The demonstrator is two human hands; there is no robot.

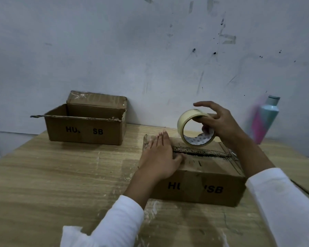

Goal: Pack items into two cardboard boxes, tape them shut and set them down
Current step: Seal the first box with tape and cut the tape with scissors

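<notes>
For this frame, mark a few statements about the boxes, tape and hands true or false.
1. The far box stands open. True.
2. The left hand holds the tape roll. False: the right hand grips it, and the left lies flat on the near box.
3. The near box's flaps are folded down. True.
4. The bottle stands inside the far box. False: it stands at the right, by the wall.
</notes>
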